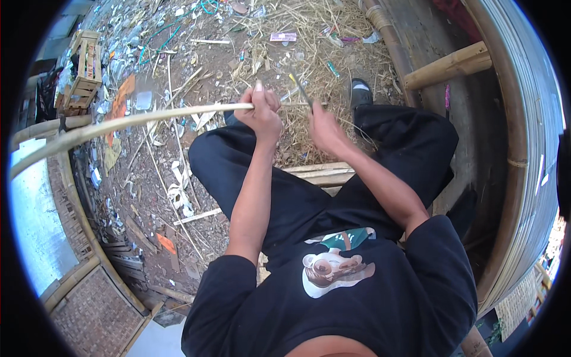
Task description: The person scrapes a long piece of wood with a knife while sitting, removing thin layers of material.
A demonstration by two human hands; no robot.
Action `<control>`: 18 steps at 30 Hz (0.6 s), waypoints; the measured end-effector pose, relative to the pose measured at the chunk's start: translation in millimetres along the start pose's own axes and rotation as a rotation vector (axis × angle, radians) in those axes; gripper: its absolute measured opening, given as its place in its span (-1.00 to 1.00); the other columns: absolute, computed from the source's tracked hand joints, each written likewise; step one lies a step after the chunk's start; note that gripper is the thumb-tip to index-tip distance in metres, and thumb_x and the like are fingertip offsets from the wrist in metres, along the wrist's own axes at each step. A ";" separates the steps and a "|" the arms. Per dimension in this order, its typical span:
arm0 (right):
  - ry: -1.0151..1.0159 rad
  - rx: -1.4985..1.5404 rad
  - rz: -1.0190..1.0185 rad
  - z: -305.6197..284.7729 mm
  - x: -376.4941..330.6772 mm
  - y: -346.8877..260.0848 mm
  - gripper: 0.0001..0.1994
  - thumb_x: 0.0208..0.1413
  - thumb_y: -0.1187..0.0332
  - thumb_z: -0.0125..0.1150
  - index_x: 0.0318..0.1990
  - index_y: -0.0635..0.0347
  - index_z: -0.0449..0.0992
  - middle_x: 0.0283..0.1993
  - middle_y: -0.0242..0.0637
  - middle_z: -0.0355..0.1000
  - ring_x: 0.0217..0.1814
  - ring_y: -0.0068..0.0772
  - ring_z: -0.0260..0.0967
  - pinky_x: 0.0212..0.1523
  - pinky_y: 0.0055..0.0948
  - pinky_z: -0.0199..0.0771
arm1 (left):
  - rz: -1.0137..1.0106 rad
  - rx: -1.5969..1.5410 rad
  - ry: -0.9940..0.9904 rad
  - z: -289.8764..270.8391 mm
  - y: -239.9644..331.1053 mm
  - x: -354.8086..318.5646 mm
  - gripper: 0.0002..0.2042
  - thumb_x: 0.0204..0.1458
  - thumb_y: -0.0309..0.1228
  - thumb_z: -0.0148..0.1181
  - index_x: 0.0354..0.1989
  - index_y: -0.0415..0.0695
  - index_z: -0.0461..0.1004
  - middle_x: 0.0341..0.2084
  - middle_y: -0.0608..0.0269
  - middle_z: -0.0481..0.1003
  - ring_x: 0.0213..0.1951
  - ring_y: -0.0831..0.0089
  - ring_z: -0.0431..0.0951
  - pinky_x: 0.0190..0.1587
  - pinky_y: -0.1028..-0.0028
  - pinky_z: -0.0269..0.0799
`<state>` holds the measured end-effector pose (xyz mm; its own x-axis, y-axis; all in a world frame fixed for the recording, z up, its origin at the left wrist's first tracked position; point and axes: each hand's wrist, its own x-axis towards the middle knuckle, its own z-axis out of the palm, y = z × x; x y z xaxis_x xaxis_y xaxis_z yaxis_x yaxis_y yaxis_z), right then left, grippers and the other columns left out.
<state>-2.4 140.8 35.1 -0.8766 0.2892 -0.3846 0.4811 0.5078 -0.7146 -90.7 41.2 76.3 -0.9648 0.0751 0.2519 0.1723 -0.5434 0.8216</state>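
Note:
A long pale bamboo strip [178, 111] runs from the far left across to the space between my knees. My left hand [262, 116] is closed around it close to its right end, the thumb pointing up. Just to the right, my right hand [328, 131] is closed on a knife [301, 90], whose narrow blade slants up and to the left. The blade's lower part meets or crosses the thin end of the strip; whether it touches cannot be made out. The knife's handle is hidden inside my fingers.
Thin shavings [303, 137] cover the ground between my legs, above a bamboo bench edge [321, 172]. Litter and loose strips lie on the dirt to the left, near a wooden crate [88, 71]. A bamboo frame [517, 160] stands close on the right.

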 end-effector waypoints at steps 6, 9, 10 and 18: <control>0.219 0.281 -0.226 -18.4 -17.8 -37.1 -0.82 0.20 0.39 -0.16 -0.15 0.32 0.14 -0.54 0.18 0.36 -0.45 0.29 0.35 -0.46 0.03 0.24 | -0.024 0.059 0.027 10.7 2.2 -2.4 -0.64 0.16 -0.52 -0.15 -0.73 -0.13 0.04 -0.89 0.42 0.08 -0.82 0.70 0.01 -0.76 0.57 -0.12; 0.046 0.026 -0.037 16.5 -5.4 7.2 -0.81 0.20 0.38 -0.17 -0.15 0.32 0.13 -0.51 0.20 0.37 -0.44 0.33 0.32 -0.45 0.08 0.21 | -0.027 0.060 0.056 11.2 -0.6 -5.3 -0.63 0.17 -0.51 -0.15 -0.73 -0.13 0.05 -0.89 0.42 0.09 -0.82 0.71 0.01 -0.76 0.57 -0.12; 0.044 0.032 -0.082 15.0 -3.5 5.0 -0.82 0.20 0.37 -0.16 -0.16 0.32 0.13 -0.52 0.20 0.36 -0.44 0.33 0.32 -0.45 0.08 0.21 | -0.021 0.070 0.080 7.3 -2.8 -3.9 -0.63 0.17 -0.50 -0.15 -0.73 -0.13 0.06 -0.89 0.42 0.10 -0.82 0.71 0.01 -0.76 0.57 -0.12; 0.142 0.080 -0.167 -2.3 -11.7 -14.1 -0.83 0.15 0.45 -0.14 -0.16 0.30 0.09 -0.54 0.25 0.34 -0.40 0.36 0.33 -0.42 0.10 0.26 | -0.022 0.095 0.065 20.9 -0.9 -7.8 -0.62 0.18 -0.48 -0.13 -0.73 -0.13 0.06 -0.89 0.44 0.11 -0.83 0.71 0.03 -0.76 0.58 -0.11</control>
<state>1.2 132.1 51.0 -0.9311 0.3201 -0.1750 0.3218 0.4943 -0.8075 -79.2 58.6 84.3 -0.9790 0.0300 0.2018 0.1657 -0.4603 0.8721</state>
